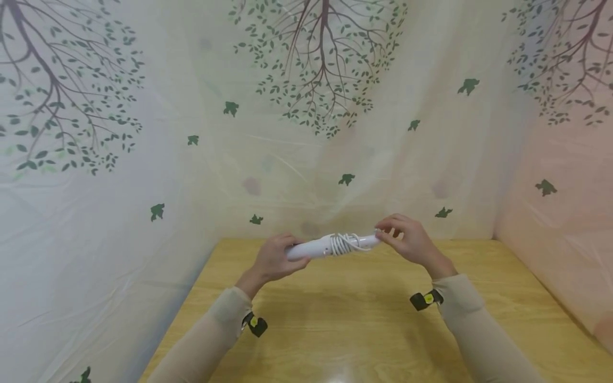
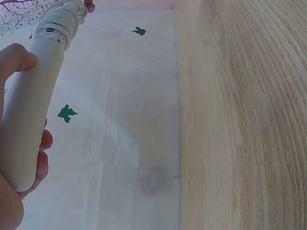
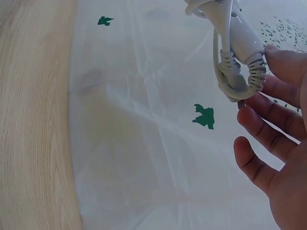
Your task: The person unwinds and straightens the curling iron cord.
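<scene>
A white rod-shaped electric appliance is held above the table, its cord wound in several loops round the middle. My left hand grips the thick smooth end; in the left wrist view, the thumb lies along the white body with fingers curled beneath. At the narrower end, my right hand pinches where the cord leaves the body, as the right wrist view shows. The plug hangs there beside the ribbed cord sleeve, close to the right fingertips. What kind of appliance it is cannot be told.
Below the hands lies a wood-grain table. A pale curtain printed with trees and green birds stands behind it and on both sides. Dark wrist cameras sit on the left sleeve and right sleeve.
</scene>
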A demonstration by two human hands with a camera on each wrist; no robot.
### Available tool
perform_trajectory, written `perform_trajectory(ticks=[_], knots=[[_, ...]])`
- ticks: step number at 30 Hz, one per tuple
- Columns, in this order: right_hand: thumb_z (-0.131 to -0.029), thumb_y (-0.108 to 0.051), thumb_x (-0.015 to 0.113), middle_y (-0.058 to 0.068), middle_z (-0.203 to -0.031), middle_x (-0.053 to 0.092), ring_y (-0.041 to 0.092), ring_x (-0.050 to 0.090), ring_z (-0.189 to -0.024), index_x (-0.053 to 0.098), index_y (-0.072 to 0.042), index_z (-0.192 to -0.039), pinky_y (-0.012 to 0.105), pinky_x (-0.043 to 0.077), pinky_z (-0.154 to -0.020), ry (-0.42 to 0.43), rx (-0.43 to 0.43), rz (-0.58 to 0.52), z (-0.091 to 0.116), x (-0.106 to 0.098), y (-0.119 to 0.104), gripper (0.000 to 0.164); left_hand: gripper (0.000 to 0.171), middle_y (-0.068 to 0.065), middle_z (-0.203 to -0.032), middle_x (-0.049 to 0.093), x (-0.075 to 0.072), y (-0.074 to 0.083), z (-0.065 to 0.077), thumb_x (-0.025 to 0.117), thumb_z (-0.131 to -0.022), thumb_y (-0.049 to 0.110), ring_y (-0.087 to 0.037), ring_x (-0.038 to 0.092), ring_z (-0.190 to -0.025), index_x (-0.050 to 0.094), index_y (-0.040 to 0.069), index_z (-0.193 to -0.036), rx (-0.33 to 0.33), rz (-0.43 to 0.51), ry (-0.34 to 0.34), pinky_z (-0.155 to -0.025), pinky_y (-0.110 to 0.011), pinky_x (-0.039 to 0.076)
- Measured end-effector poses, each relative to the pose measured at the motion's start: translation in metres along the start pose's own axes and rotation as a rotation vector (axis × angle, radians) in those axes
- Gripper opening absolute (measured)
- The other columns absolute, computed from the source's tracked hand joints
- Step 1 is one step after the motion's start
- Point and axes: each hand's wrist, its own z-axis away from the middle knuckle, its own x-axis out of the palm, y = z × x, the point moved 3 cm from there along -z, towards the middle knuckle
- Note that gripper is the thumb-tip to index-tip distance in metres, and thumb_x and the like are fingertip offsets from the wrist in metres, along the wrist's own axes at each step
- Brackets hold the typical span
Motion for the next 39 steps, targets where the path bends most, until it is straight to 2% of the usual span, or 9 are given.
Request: perform_trajectory(ticks=[6, 11, 18, 21, 25, 28, 33, 39], knots=[[-0.093, -0.009, 0.064, 0.005, -0.105, 0.069, 0.011, 0.059, -0.085, 0.072, -0.005, -0.106, 0.025, 0.052, -0.067, 0.011, 0.038, -0.037, 0.002, 0.000, 0.007, 0.015, 0.032, 0.001, -0.084, 0.070, -0.001, 0.000, -0.001, 0.080, -0.072, 0.036, -0.012, 0.061, -0.071, 0.074, 0.012, -0.093, 0.001, 0.004, 0.015, -0.061, -0.024, 0.048], [-0.095, -0.006, 0.060, 0.008, -0.111, 0.067, 0.015, 0.060, -0.092, 0.071, -0.006, -0.109, 0.024, 0.054, -0.071, 0.000, 0.075, -0.080, 0.007, 0.002, 0.012, 0.017, 0.033, 0.001, -0.086, 0.070, -0.002, 0.001, -0.001, 0.080, -0.072, 0.035, -0.012, 0.062, -0.072, 0.074, 0.012, -0.094, -0.002, 0.008, 0.012, -0.062, -0.024, 0.049], [-0.092, 0.003, 0.062, 0.009, -0.112, 0.067, 0.017, 0.061, -0.095, 0.070, -0.007, -0.113, 0.023, 0.054, -0.073, -0.006, 0.065, -0.156, 0.013, 0.003, 0.016, 0.025, 0.032, -0.001, -0.087, 0.071, -0.004, 0.001, -0.002, 0.080, -0.073, 0.034, -0.013, 0.062, -0.073, 0.074, 0.012, -0.096, -0.034, 0.029, 0.008, -0.063, -0.025, 0.049], [-0.088, 0.005, 0.065, 0.012, -0.113, 0.065, 0.020, 0.060, -0.092, 0.068, -0.004, -0.115, 0.025, 0.054, -0.072, -0.024, 0.066, -0.158, 0.013, 0.000, 0.008, 0.029, 0.032, -0.001, -0.087, 0.071, -0.004, 0.000, -0.002, 0.080, -0.074, 0.035, -0.013, 0.062, -0.073, 0.074, 0.012, -0.095, -0.040, 0.032, 0.009, -0.063, -0.025, 0.049], [-0.083, -0.001, 0.074, 0.010, -0.114, 0.064, 0.019, 0.057, -0.089, 0.068, -0.006, -0.116, 0.027, 0.053, -0.068, -0.038, 0.074, -0.160, 0.016, 0.003, 0.007, 0.034, 0.031, 0.000, -0.086, 0.071, -0.004, -0.001, -0.002, 0.080, -0.073, 0.034, -0.012, 0.062, -0.072, 0.074, 0.012, -0.095, -0.032, 0.045, 0.017, -0.063, -0.024, 0.048], [-0.081, -0.006, 0.077, 0.004, -0.112, 0.064, 0.014, 0.056, -0.088, 0.069, -0.011, -0.115, 0.026, 0.052, -0.067, -0.015, 0.072, -0.144, 0.018, 0.010, 0.017, 0.035, 0.030, 0.000, -0.085, 0.070, -0.003, -0.001, -0.001, 0.080, -0.073, 0.034, -0.011, 0.061, -0.071, 0.074, 0.013, -0.094, -0.025, 0.042, 0.021, -0.062, -0.024, 0.047], [-0.079, -0.004, 0.078, 0.003, -0.107, 0.067, 0.011, 0.057, -0.084, 0.070, -0.011, -0.108, 0.023, 0.051, -0.065, 0.044, 0.063, -0.084, 0.018, 0.014, 0.017, 0.031, 0.030, 0.001, -0.084, 0.070, -0.003, 0.000, -0.001, 0.081, -0.073, 0.034, -0.010, 0.060, -0.070, 0.074, 0.013, -0.093, -0.014, 0.044, 0.028, -0.061, -0.023, 0.047], [-0.079, 0.001, 0.077, 0.002, -0.101, 0.068, 0.007, 0.057, -0.082, 0.070, -0.010, -0.108, 0.022, 0.051, -0.065, 0.096, 0.041, -0.080, 0.020, 0.015, 0.015, 0.032, 0.030, 0.001, -0.084, 0.070, -0.002, -0.001, 0.001, 0.081, -0.073, 0.032, -0.010, 0.061, -0.070, 0.074, 0.013, -0.095, -0.021, 0.065, 0.021, -0.062, -0.022, 0.048]])
